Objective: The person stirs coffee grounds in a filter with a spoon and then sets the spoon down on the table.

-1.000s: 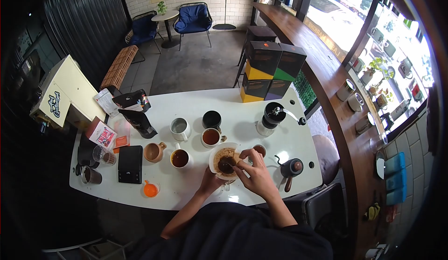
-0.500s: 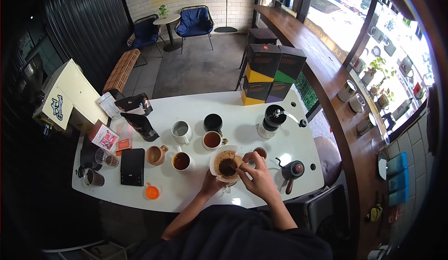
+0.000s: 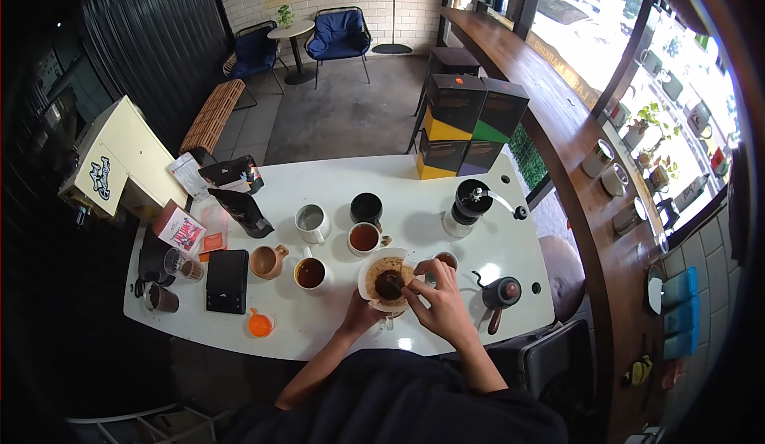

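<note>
Change over the last second: barely any. My right hand (image 3: 444, 310) has crept slightly toward the centre of the dripper (image 3: 385, 279); its fingertips now sit on the near-right rim of the paper filter (image 3: 368, 272), over the dark wet grounds (image 3: 389, 284). They look pinched narrow, possibly on a small stirrer or spoon, but it is too small to confirm. My left hand (image 3: 360, 313) has not moved: it is wrapped around the base under the dripper, steadying it, and what exactly it grips is hidden by the filter. My read is that the work stays at the coffee bed, a fine adjustment rather than a new step.

The dripper sits at the near edge of the white table (image 3: 335, 177), directly between both hands, touching both. Just beyond my right fingers is a small cup (image 3: 445, 260). A black kettle (image 3: 504, 292) stands to the right, apart. The white mug of coffee (image 3: 310, 273) is left of the dripper, and the hand grinder (image 3: 466, 204) stands further back.
</note>
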`<state>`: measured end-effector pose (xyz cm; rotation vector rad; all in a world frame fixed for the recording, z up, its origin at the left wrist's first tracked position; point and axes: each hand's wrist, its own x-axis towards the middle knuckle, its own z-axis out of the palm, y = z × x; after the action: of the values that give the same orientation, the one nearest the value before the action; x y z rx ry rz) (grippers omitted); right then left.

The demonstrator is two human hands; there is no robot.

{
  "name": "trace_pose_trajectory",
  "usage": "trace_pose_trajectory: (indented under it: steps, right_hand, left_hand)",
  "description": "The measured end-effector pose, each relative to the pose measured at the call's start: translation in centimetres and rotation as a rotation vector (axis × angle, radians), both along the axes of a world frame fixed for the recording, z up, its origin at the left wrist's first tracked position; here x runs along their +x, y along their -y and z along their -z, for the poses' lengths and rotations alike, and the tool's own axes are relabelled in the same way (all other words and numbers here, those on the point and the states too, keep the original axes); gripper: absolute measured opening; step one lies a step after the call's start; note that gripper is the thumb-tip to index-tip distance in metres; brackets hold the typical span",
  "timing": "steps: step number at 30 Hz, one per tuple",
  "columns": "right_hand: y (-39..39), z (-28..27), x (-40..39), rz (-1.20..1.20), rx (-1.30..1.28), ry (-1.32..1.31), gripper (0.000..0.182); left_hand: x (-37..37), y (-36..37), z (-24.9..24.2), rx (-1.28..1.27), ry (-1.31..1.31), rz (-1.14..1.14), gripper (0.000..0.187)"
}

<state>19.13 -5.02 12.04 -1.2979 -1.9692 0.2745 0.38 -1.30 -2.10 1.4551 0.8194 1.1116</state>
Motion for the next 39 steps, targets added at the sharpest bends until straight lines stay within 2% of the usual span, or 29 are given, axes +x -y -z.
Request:
trace_pose_trajectory:
  steps: [3,5,9,12,14,21,23,31,34,36,39]
  right_hand:
    - [-0.3,0.3,-0.3,0.005,0.025,-0.049,0.011]
    - [-0.4,0.3,-0.4,0.055,0.057,0.013,0.011]
    - [-0.3,0.2,-0.6,0.019,-0.009,-0.041,0.011]
    - [-0.2,0.3,-0.8,0.112,0.019,-0.065,0.012]
    - [0.0,0.4,-0.6,0.074,-0.012,-0.004,0.013]
    - [0.3,0.4,-0.8,0.128,0.018,-0.021,0.015]
    - [0.4,0.0,-0.7,0.055,-0.036,-0.009,0.014]
    - [0.5,-0.1,-1.0,0.081,-0.013,0.002,0.013]
    - [0.5,0.1,-1.1,0.079,-0.013,-0.014,0.013]
    - [0.5,0.1,-1.2,0.106,0.020,-0.014,0.013]
    - [0.6,0.0,-1.1,0.086,-0.007,0.032,0.013]
  left_hand:
    - [0.0,0.0,0.3,-0.024,0.002,-0.003,0.064]
    - [0.0,-0.1,0.2,-0.004,-0.023,-0.007,0.064]
    - [-0.2,-0.3,1.0,0.022,-0.066,0.002,0.063]
    - [-0.3,-0.2,0.7,0.096,-0.126,-0.020,0.064]
    - [-0.2,-0.3,0.8,0.080,-0.108,-0.012,0.064]
    - [-0.2,-0.2,-0.3,0.114,-0.094,-0.016,0.061]
    - [-0.1,-0.3,-0.2,0.083,-0.069,-0.007,0.060]
    - [-0.3,-0.3,0.6,0.079,-0.065,-0.013,0.062]
    - [-0.3,-0.2,0.5,-0.009,-0.038,0.000,0.063]
    - [-0.3,-0.2,0.5,0.066,-0.097,-0.019,0.063]
    - [-0.3,-0.3,0.6,0.048,-0.084,-0.020,0.064]
